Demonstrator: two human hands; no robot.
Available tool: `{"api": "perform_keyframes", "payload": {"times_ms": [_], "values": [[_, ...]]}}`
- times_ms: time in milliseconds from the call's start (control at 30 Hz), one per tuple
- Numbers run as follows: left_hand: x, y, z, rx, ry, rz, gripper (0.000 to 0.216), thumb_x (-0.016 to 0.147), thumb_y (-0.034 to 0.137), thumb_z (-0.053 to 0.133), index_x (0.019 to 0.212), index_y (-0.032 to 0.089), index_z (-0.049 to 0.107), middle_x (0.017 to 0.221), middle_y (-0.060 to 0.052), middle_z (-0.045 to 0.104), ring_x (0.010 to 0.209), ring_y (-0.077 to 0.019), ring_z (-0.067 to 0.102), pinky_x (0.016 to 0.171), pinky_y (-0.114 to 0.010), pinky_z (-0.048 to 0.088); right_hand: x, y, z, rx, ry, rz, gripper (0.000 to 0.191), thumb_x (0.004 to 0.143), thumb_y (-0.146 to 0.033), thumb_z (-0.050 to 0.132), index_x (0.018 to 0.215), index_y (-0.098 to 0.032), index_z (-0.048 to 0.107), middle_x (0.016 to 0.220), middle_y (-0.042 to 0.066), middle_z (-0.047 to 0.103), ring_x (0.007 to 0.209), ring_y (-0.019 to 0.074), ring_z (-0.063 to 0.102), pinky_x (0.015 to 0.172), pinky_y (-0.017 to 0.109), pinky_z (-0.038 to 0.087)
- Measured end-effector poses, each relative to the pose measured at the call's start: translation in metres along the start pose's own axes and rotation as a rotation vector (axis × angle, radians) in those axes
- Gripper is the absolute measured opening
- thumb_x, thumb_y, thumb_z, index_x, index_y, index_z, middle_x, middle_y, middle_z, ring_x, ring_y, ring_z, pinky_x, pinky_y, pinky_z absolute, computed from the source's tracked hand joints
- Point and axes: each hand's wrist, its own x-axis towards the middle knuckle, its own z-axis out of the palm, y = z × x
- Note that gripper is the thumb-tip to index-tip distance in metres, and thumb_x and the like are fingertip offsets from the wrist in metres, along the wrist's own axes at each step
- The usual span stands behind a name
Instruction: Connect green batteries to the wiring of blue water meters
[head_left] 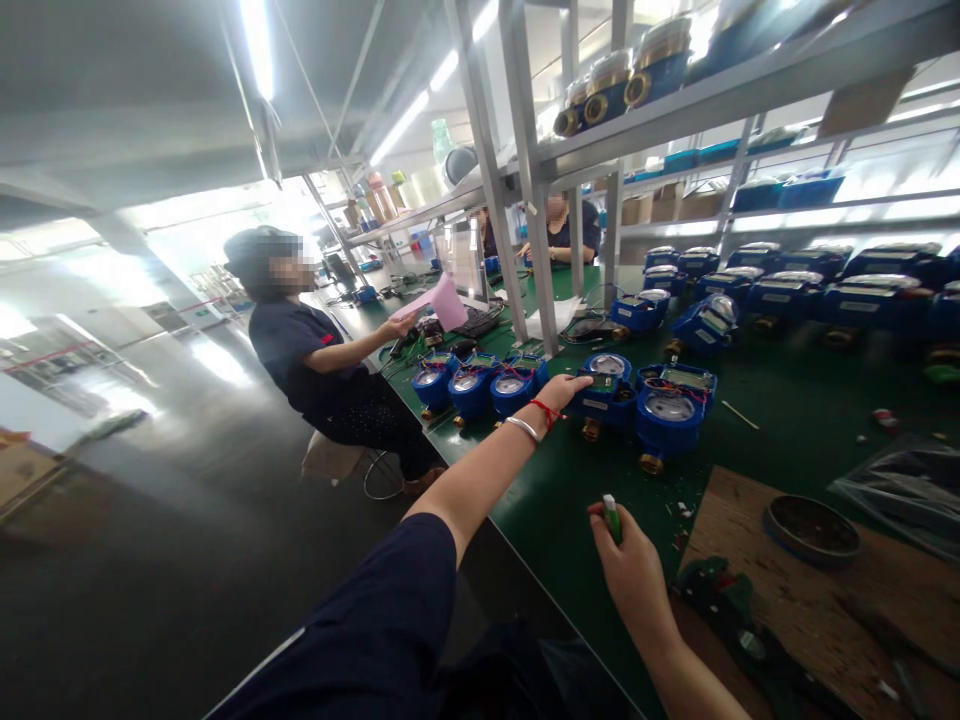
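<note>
from my end, through the head camera, i have my left arm stretched out along the near edge of the green worktop. my left hand is at the left side of a blue water meter with a round clear dial and brass fitting; its fingers reach the casing, but i cannot tell whether they grip it. that meter sits a little in from the near edge, with a second blue meter with coloured wires just beside it, farther from that edge.

my right hand is closer to me, above the worktop by the near edge, closed around a slim green stick-like tool with a white tip.

three blue meters with round dials stand in a row farther along the near edge. beyond them, a co-worker in a dark top sits at the same edge, holding a pink sheet. rows of blue meters fill the worktop's far side. nearer me, inward of my right hand, a brown board carries a shallow round dish and a green-and-black tool.
</note>
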Motion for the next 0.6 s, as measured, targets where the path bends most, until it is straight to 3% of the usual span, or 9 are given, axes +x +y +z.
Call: {"api": "perform_keyframes", "payload": {"times_ms": [133,300,400,600], "values": [[-0.014,0.0,-0.003,0.047,0.012,-0.057,0.026,0.08,0.036,0.066,0.082,0.01,0.066,0.074,-0.006,0.069,0.068,-0.0156,0.064,0.069,-0.03,0.052,0.0,0.002,-0.001,0.001,0.015,-0.02,0.035,0.084,-0.045,0.044,0.096,-0.018,0.062,0.084,0.007,0.067,0.077,0.0227,0.063,0.07,0.03,0.041],[-0.052,0.003,-0.007,0.084,0.07,-0.067,0.03,0.082,0.04,0.062,0.087,0.011,0.066,0.07,-0.006,0.069,0.066,-0.0159,0.064,0.063,-0.027,0.051,-0.003,0.001,-0.001,0.008,0.03,-0.053,0.032,0.084,-0.043,0.045,0.095,-0.019,0.062,0.084,0.006,0.067,0.077,0.0224,0.063,0.07,0.03,0.041],[-0.085,0.004,-0.007,0.108,0.092,-0.048,0.035,0.083,0.044,0.061,0.093,0.011,0.066,0.074,-0.008,0.07,0.072,-0.0175,0.067,0.067,-0.027,0.052,-0.005,-0.001,-0.004,0.025,0.073,-0.073,0.032,0.085,-0.043,0.045,0.096,-0.019,0.061,0.083,0.006,0.066,0.075,0.0219,0.062,0.07,0.03,0.041],[-0.167,-0.004,-0.003,0.174,0.063,0.037,0.046,0.09,0.052,0.046,0.112,0.015,0.062,0.102,-0.011,0.072,0.087,-0.0213,0.069,0.073,-0.032,0.055,0.0,-0.001,-0.012,0.06,0.335,-0.102,0.047,0.085,-0.043,0.045,0.118,-0.011,0.055,0.096,0.013,0.065,0.087,0.0253,0.061,0.081,0.036,0.043]]}}
